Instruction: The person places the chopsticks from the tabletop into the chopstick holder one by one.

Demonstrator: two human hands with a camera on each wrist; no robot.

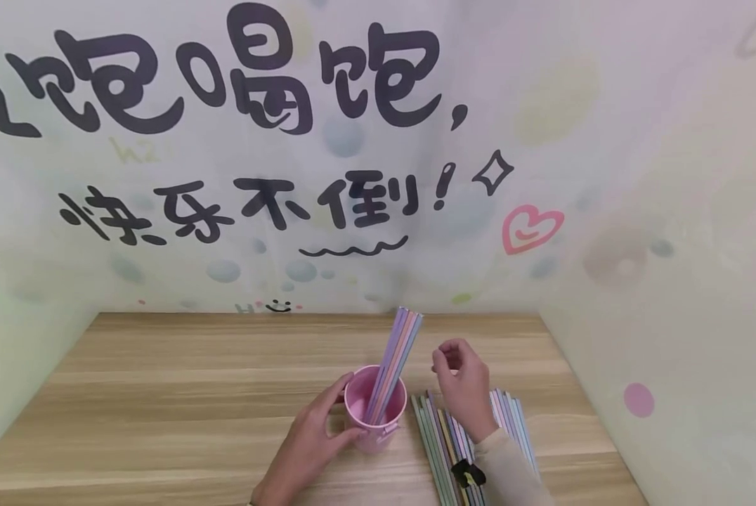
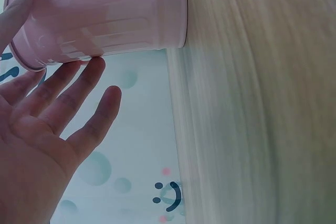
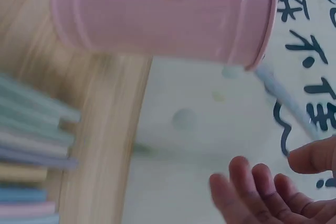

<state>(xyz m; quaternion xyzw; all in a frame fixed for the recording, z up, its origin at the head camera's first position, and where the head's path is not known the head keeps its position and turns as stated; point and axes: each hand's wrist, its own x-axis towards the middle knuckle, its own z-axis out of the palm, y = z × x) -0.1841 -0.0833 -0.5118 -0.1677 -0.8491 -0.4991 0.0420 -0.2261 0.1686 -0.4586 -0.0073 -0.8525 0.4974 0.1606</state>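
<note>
A small pink metal bucket [image 1: 373, 440] stands upright on the table, with a few long, thin pastel sticks [image 1: 395, 365] in purple, pink and blue leaning to the right inside it. My left hand [image 1: 311, 436] holds the bucket from the left, thumb at the near side and fingers at the far side. In the left wrist view, fingertips [image 2: 96, 65] meet the bucket wall. To the right of the bucket, my right hand [image 1: 463, 386] is raised above more sticks [image 1: 431, 443], its fingers loosely bent and holding nothing.
Loose sticks [image 3: 31, 114] in green, purple, yellow, blue and pink lie side by side right of the bucket, partly hidden under the right forearm. The wooden table [image 1: 182, 407] meets a printed backdrop [image 1: 378, 281] at the back and sides.
</note>
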